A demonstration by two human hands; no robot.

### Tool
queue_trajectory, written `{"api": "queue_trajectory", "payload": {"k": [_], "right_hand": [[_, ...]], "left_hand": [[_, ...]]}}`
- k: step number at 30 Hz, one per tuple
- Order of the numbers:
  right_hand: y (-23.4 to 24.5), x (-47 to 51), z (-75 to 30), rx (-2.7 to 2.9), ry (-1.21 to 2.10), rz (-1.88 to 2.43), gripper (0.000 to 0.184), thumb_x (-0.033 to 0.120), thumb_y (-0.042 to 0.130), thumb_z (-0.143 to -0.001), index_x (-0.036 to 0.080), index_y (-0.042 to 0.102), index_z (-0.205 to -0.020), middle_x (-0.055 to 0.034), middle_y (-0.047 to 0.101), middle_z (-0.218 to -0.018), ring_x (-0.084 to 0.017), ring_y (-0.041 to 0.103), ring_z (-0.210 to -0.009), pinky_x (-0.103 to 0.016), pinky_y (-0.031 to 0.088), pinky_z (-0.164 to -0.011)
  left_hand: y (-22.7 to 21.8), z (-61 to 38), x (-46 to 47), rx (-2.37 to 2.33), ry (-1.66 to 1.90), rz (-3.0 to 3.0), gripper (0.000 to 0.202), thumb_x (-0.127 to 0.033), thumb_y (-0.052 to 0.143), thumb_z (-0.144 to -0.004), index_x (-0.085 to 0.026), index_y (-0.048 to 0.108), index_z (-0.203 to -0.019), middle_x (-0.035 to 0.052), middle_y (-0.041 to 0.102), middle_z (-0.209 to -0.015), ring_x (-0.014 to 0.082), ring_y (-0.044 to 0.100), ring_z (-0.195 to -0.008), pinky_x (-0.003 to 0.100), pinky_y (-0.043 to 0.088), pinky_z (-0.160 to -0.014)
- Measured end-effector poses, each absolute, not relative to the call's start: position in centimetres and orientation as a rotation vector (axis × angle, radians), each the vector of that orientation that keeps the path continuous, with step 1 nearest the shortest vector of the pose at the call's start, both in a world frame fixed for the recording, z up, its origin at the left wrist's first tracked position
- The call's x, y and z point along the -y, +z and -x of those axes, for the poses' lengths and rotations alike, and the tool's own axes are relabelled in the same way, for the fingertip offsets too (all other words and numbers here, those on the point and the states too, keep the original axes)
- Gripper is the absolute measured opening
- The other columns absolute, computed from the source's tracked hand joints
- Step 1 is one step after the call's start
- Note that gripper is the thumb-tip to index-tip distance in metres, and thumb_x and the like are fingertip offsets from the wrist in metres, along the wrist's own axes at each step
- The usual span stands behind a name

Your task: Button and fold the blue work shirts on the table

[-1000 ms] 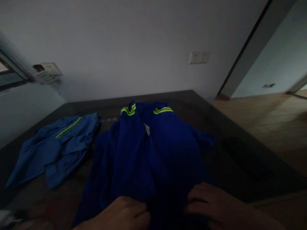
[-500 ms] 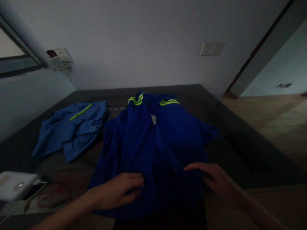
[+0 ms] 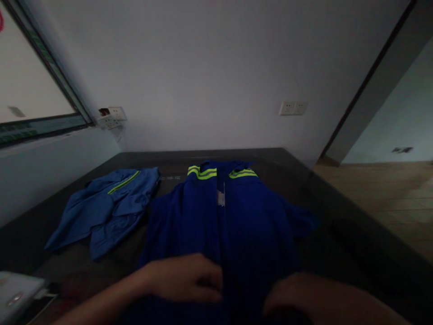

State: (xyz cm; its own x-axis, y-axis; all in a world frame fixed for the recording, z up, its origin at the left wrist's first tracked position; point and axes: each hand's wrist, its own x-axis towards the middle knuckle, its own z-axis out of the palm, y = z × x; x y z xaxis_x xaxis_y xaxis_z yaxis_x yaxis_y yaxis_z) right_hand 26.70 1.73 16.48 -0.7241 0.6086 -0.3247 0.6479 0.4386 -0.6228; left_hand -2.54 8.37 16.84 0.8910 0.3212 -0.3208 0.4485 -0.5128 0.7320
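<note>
A dark blue work jacket point(image 3: 257, 216) lies spread on the dark table, its collar end away from me. Yellow-green striped bands cross its shoulders, and a pale label shows at the gap between the two front panels. My left hand point(image 3: 189, 277) is on the lower left panel, fingers curled and closed on the cloth by the front edge. Over the lower right panel is my right hand point(image 3: 297, 293), bent downward; blur and darkness hide its fingertips, so its hold on the cloth is unclear. The jacket's hem is lost in shadow.
A lighter blue folded garment point(image 3: 104, 207) with a yellow-green stripe lies on the table point(image 3: 189, 155) to the left. Near the left front is a white device point(image 3: 20, 289) with a cable. A dark flat object point(image 3: 355, 243) rests at right. Wall sockets point(image 3: 293, 108) are behind.
The view has tilted upward, so everything sits lower in the picture. My left hand has moved right to the front edge, and the jacket's front panels lie straighter and closer together.
</note>
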Motion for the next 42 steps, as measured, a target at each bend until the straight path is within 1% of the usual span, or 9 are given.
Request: {"api": "queue_trajectory", "payload": {"k": [4, 9, 13, 17, 26, 31, 34, 37, 42], "right_hand": [[20.2, -10.1, -24.6, -2.757, -1.069, -1.38, 0.036, 0.049, 0.052, -0.087, 0.021, 0.069, -0.103, -0.0051, 0.07, -0.092, -0.017, 0.064, -0.081, -0.026, 0.044, -0.07], [15.3, -20.9, -19.6, -2.521, -0.43, -1.99, 0.039, 0.05, 0.042, -0.092, 0.022, 0.069, -0.099, -0.0085, 0.07, -0.102, -0.023, 0.065, -0.093, -0.029, 0.044, -0.072], [11.6, -24.8, -16.6, -2.385, -0.334, -2.139, 0.044, 0.042, 0.036, -0.094, 0.014, 0.068, -0.105, -0.0183, 0.067, -0.111, -0.031, 0.064, -0.101, -0.037, 0.046, -0.078], [10.2, -25.6, -16.0, -2.368, -0.325, -2.155, 0.035, 0.031, 0.045, -0.089, 0.011, 0.067, -0.107, -0.0217, 0.065, -0.112, -0.032, 0.063, -0.104, -0.039, 0.046, -0.08], [9.3, -21.5, -19.3, -2.606, -0.611, -1.835, 0.021, 0.029, 0.048, -0.088, 0.018, 0.066, -0.086, -0.0072, 0.071, -0.091, -0.019, 0.065, -0.082, -0.024, 0.038, -0.065], [10.0, -21.0, -21.3, -2.709, -0.812, -1.817, 0.029, 0.038, 0.048, -0.09, 0.018, 0.064, -0.078, -0.0031, 0.067, -0.076, -0.014, 0.06, -0.069, -0.023, 0.034, -0.058], [10.9, -22.8, -21.0, -2.766, -0.738, -2.054, 0.026, 0.038, 0.048, -0.09, 0.018, 0.063, -0.083, -0.0041, 0.067, -0.082, -0.016, 0.06, -0.075, -0.024, 0.036, -0.062], [10.9, -24.5, -19.0, -2.743, -0.57, -2.195, 0.019, 0.032, 0.054, -0.085, 0.018, 0.06, -0.096, -0.0069, 0.066, -0.095, -0.019, 0.06, -0.087, -0.026, 0.04, -0.071], [8.6, -25.9, -15.9, -2.661, -0.504, -2.229, 0.036, 0.025, 0.064, -0.075, 0.012, 0.054, -0.107, -0.0166, 0.06, -0.112, -0.027, 0.053, -0.107, -0.034, 0.041, -0.085]], "left_hand": [[16.0, 0.7, -17.0, -1.114, 0.145, -2.274, 0.027, -0.037, 0.042, -0.091, -0.017, 0.06, -0.093, 0.0051, 0.066, -0.091, 0.0158, 0.061, -0.079, 0.024, 0.045, -0.071], [11.0, -1.8, -23.6, -1.902, 0.099, -2.301, 0.042, -0.049, 0.046, -0.086, -0.013, 0.058, -0.105, 0.0193, 0.065, -0.106, 0.0326, 0.064, -0.096, 0.041, 0.048, -0.078], [9.2, -2.3, -23.8, -1.916, 0.062, -2.324, 0.039, -0.045, 0.042, -0.087, -0.013, 0.059, -0.103, 0.0192, 0.064, -0.108, 0.0341, 0.064, -0.098, 0.045, 0.05, -0.077], [9.2, -2.0, -23.2, -1.883, 0.07, -2.368, 0.032, -0.032, 0.036, -0.089, -0.015, 0.059, -0.103, 0.0165, 0.065, -0.108, 0.031, 0.064, -0.099, 0.043, 0.05, -0.078], [9.7, -0.7, -20.4, -1.718, -0.064, -2.337, 0.031, -0.032, 0.039, -0.086, -0.018, 0.063, -0.098, 0.0156, 0.069, -0.101, 0.0319, 0.067, -0.093, 0.042, 0.051, -0.074], [10.8, -0.3, -20.2, -1.587, -0.101, -2.358, 0.034, -0.044, 0.042, -0.086, -0.02, 0.065, -0.089, 0.0136, 0.07, -0.095, 0.0316, 0.067, -0.088, 0.039, 0.05, -0.071], [11.7, -1.0, -22.5, -1.613, 0.073, -2.357, 0.034, -0.047, 0.042, -0.088, -0.02, 0.063, -0.089, 0.0109, 0.069, -0.091, 0.0286, 0.066, -0.084, 0.036, 0.049, -0.069], [11.5, -2.2, -25.5, -1.689, 0.419, -2.367, 0.023, -0.033, 0.044, -0.09, -0.019, 0.058, -0.102, 0.0098, 0.066, -0.101, 0.0231, 0.063, -0.091, 0.032, 0.048, -0.075], [8.6, -3.0, -28.2, -1.718, 0.552, -2.342, 0.023, -0.026, 0.049, -0.089, -0.018, 0.052, -0.111, 0.0106, 0.059, -0.115, 0.0208, 0.06, -0.098, 0.028, 0.047, -0.078]]}}
